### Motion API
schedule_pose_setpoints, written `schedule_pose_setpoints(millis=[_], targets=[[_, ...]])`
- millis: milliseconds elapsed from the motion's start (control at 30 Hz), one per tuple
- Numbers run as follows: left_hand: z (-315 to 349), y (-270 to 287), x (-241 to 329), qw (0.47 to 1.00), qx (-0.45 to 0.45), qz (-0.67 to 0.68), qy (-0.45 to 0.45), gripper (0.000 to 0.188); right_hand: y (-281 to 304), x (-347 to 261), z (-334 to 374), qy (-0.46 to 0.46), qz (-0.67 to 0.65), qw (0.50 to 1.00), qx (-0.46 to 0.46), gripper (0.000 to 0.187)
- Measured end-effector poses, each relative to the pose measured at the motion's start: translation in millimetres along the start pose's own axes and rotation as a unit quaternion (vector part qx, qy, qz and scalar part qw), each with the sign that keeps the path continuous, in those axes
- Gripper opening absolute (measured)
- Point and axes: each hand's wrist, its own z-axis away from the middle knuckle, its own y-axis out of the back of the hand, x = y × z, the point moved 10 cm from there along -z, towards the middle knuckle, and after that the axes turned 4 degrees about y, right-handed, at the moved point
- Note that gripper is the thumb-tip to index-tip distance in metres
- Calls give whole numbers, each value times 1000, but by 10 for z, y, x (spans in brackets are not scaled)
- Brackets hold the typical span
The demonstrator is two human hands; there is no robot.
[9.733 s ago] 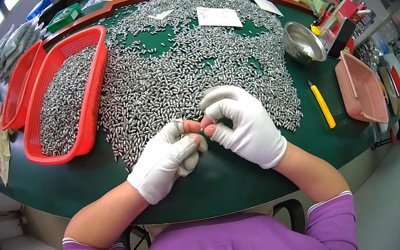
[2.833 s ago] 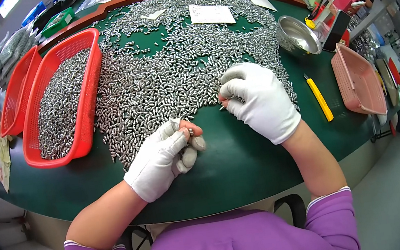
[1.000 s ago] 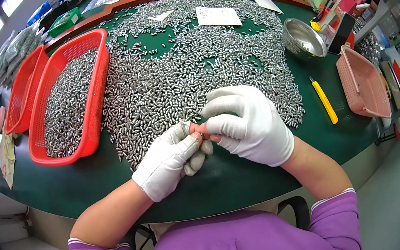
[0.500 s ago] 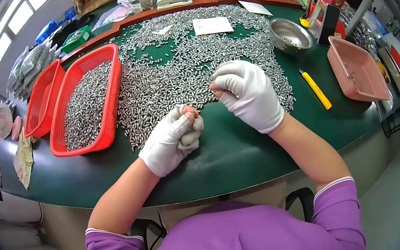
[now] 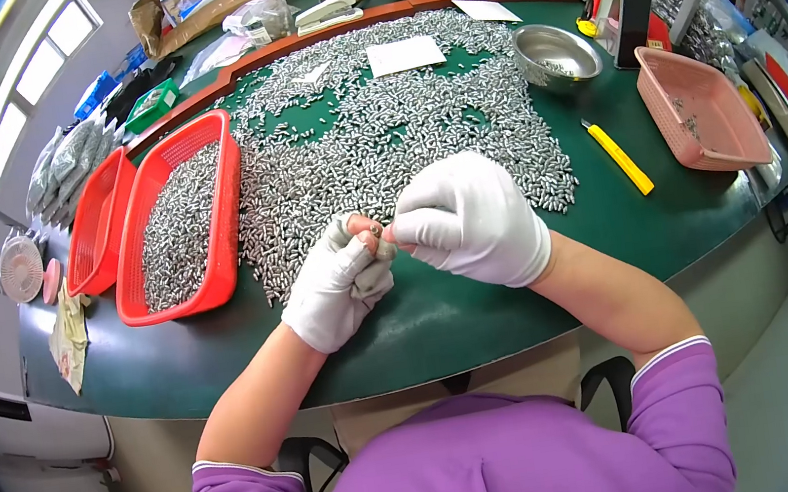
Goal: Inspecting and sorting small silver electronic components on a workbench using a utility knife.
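My left hand [image 5: 335, 289], in a white glove with bare thumb and forefinger tips, is closed in a pinch over the near edge of the pile. A tiny metal part [image 5: 377, 231] shows between those fingertips. Against them come the bare fingertips of my right hand [image 5: 470, 221], also white-gloved and closed in a pinch; what it holds, if anything, is hidden. Beyond both hands many small silver metal parts [image 5: 345, 173], short and rounded, lie spread in a layer. A red plastic basket [image 5: 231, 203] at the left holds a heap of the same parts.
Another red basket [image 5: 101, 210] stands farther left. To the right lie a yellow utility knife [image 5: 622, 159], a steel bowl [image 5: 560, 70] with some parts, and a pink basket [image 5: 732, 127]. White paper [image 5: 406, 55] rests on the pile. A wooden rail [image 5: 307, 38] borders the table's back.
My right hand has moved left and down, bringing its fingertips to those of my left hand. My left hand keeps its pinch. The whole view has shifted and tilted slightly.
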Motion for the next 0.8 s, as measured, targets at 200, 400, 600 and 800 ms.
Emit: schedule_pose_setpoints(millis=[200,400,600,800], targets=[[5,-3,-39,1000,6,-22,11,13,-30,58,25,-12,1,1000,-4,14],[5,3,-45,1000,15,-20,12,13,-39,72,1,-35,6,999,-34,12],[-11,25,-65,998,46,-21,22,13,84,187,58,-52,68,996,28,12],[-1,0,-50,999,30,-29,16,13,-47,48,11,-26,34,998,-40,11]])
